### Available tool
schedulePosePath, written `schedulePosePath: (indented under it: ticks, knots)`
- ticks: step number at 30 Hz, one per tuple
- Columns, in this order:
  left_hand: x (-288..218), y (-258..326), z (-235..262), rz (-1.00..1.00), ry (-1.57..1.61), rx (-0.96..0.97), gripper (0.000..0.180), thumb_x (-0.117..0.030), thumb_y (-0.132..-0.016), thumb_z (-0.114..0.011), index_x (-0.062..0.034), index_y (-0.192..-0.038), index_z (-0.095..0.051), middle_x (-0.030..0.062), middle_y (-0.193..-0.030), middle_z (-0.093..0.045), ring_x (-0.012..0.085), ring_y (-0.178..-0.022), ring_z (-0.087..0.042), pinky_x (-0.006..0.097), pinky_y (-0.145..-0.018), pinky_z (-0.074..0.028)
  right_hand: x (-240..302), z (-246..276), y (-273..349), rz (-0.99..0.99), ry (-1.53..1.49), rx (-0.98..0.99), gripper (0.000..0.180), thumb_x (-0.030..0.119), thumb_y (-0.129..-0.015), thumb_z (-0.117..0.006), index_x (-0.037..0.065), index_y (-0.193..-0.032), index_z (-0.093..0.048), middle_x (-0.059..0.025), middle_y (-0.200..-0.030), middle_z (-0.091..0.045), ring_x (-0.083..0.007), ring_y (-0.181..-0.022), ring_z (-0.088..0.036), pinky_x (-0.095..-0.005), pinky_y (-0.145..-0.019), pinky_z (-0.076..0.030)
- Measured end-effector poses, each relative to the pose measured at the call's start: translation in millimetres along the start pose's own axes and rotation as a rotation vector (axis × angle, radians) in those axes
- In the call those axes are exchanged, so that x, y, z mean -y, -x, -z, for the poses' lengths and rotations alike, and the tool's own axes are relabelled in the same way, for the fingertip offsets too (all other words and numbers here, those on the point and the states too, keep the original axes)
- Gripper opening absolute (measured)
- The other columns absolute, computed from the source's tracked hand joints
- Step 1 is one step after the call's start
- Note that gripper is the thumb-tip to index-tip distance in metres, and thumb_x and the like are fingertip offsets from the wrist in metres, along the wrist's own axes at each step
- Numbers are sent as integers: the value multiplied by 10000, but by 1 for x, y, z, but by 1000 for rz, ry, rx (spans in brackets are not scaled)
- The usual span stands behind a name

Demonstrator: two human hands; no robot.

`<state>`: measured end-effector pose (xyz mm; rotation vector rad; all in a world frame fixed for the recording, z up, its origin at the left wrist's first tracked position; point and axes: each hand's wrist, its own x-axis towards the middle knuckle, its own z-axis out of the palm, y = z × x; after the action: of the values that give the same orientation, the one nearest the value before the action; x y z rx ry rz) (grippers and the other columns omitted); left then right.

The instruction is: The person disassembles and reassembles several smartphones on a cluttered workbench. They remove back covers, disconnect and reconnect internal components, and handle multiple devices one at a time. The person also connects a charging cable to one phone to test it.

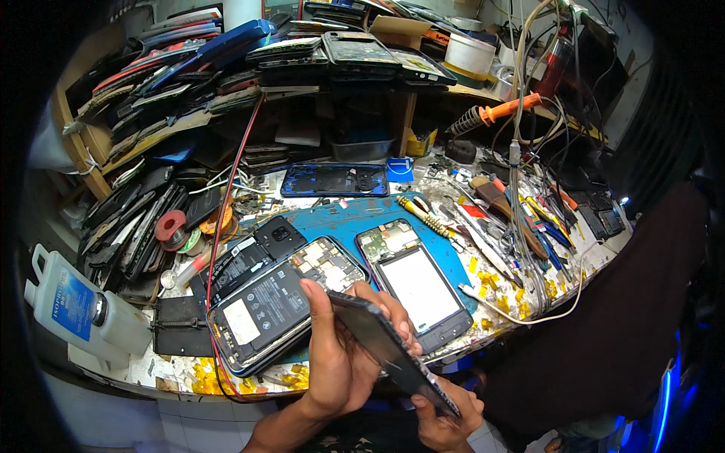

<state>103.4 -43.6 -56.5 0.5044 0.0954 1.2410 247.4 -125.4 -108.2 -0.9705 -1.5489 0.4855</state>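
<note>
A dark, slim phone (pixel 384 343) is tilted in front of me, held at both ends above the bench's near edge. My left hand (pixel 338 374) wraps round its upper part, thumb on one side and fingers on the other. At its lower end my right hand (pixel 447 424) grips the corner between thumb and fingers. Just behind my left hand lies an opened phone (pixel 276 302) with a black battery and bare circuit board. To its right rests a second opened phone (pixel 423 291) with a white panel inside. A blue work mat (pixel 321 219) is partly under both.
Phone parts crowd the shelf (pixel 170 134) and the bench's left side. A white plastic jug (pixel 72 302) stands near left. Tools, including tweezers and pliers (pixel 555 219), cover the right side, below an orange-handled soldering iron (pixel 506 109). A red wire (pixel 236 162) and white cable (pixel 540 320) cross the bench.
</note>
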Motion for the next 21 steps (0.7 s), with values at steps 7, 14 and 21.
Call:
schedulePosePath:
  ticks: [7,14,21]
  knots:
    - [11,7,4,-150,-133,-63,619,-629,-987,-240,-62,-1158,-419,177,-1077,-512,249,-1018,-552,444,-915,-500,20,15,-14,187,175,116,425,29,-789,-741,-3,-1190,-603,-269,-1116,-665,-365,-959,-701,-390,-805,-579]
    - [19,31,-12,-121,-402,25,1072,-748,-831,-483,-36,-1532,-95,249,-1440,-330,348,-1314,-415,510,-1116,-342,17,15,-13,270,492,-42,371,145,-827,-728,188,-1190,-664,-188,-1143,-672,-343,-1062,-654,-402,-799,-570]
    - [14,50,-23,69,-322,-82,796,6,-911,-467,-60,-1539,17,290,-1524,-231,401,-1403,-327,512,-1145,-294,21,20,5,237,549,2,352,209,-783,-769,213,-1128,-698,-80,-1198,-656,-278,-1095,-615,-424,-907,-513]
